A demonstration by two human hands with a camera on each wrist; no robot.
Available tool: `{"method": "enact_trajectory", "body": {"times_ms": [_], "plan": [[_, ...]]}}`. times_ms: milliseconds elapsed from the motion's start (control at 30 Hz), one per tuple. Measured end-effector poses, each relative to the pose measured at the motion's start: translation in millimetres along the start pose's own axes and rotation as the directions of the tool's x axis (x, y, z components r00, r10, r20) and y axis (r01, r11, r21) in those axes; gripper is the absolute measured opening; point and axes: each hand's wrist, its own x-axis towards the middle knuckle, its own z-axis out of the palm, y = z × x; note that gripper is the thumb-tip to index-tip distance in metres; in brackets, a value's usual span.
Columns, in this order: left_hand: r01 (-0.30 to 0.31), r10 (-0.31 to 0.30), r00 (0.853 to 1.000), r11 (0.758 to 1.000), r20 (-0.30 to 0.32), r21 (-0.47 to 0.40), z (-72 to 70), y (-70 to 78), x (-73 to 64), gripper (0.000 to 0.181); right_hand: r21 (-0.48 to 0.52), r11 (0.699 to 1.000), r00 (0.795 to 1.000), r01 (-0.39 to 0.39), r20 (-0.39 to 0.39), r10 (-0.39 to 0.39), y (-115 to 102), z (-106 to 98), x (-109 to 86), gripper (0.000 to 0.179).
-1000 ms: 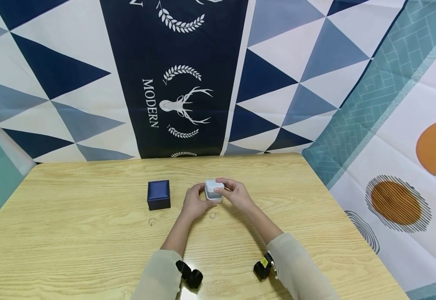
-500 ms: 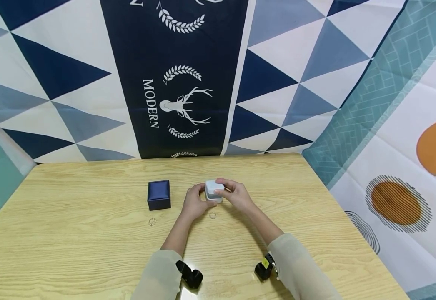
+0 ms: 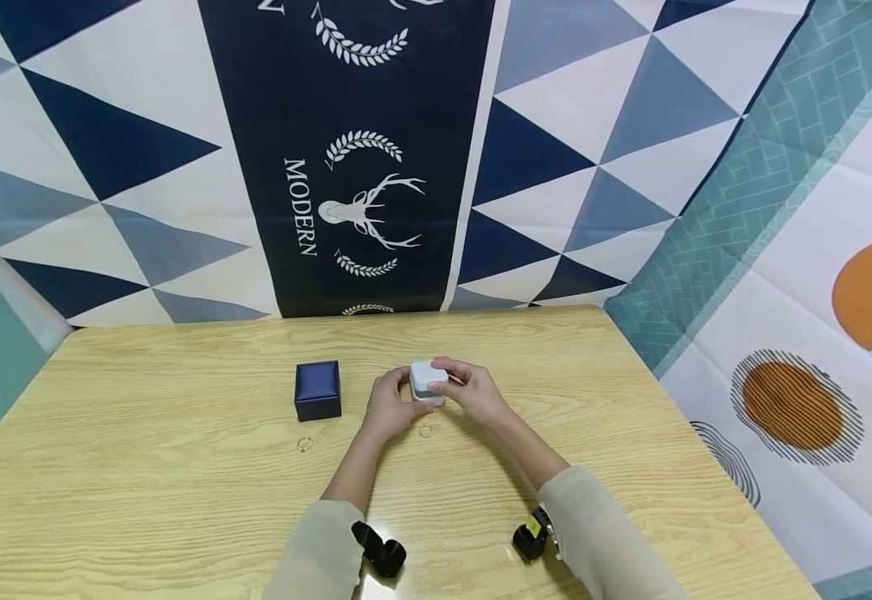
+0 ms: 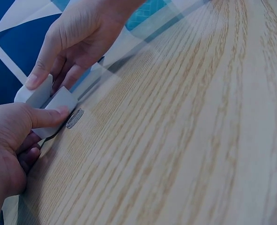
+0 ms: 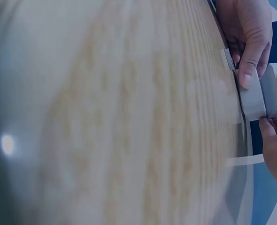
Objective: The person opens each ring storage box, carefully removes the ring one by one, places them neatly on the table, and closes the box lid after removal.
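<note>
In the head view, a small white ring box [image 3: 427,373] sits between both hands on the wooden table. My left hand [image 3: 391,408] holds its lower part, the thumb lying along the front. My right hand [image 3: 473,388] pinches the lid [image 4: 41,93] between thumb and fingers. Both wrist views show a gap between the lid and the base [image 5: 253,99]; the inside is hidden. Just in front of the box lies a ring [image 3: 424,431], whose sparkling band [image 4: 75,118] shows in the left wrist view.
A dark blue ring box [image 3: 318,390], closed, stands left of the hands. In front of it a second ring [image 3: 304,444] lies on the table [image 3: 143,483]. Patterned cloth [image 3: 548,167] hangs behind the table's far edge.
Both hands stay on the white box in nearly the same place. The right forearm has shifted slightly to the right, and the grey band under the lid's front looks narrower.
</note>
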Motion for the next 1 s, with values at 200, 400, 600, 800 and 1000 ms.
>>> {"method": "enact_trajectory", "body": {"times_ms": [200,400,600,800,1000], "plan": [[-0.008,0.009,1.000,1.000,-0.004,0.005,-0.1,0.0,0.2,0.067,-0.003,1.000,1.000,0.013,0.004,-0.013,6,-1,2.0,0.038],[-0.014,0.014,1.000,1.000,-0.006,0.008,0.2,-1.2,1.4,0.066,-0.011,1.000,1.000,0.012,0.001,-0.012,22,-3,10.4,0.040],[-0.018,0.018,1.000,1.000,-0.010,0.007,0.9,-0.9,1.3,0.066,-0.010,1.000,1.000,0.018,0.007,-0.018,23,-4,10.6,0.039],[-0.027,0.027,1.000,1.000,-0.005,0.002,0.4,-0.1,0.7,0.066,-0.016,1.000,1.000,0.021,0.021,-0.021,22,-4,9.8,0.039],[-0.018,0.018,1.000,1.000,-0.003,-0.004,0.3,-1.0,1.0,0.066,-0.024,1.000,0.999,0.020,0.036,-0.020,23,-4,8.1,0.040]]}}
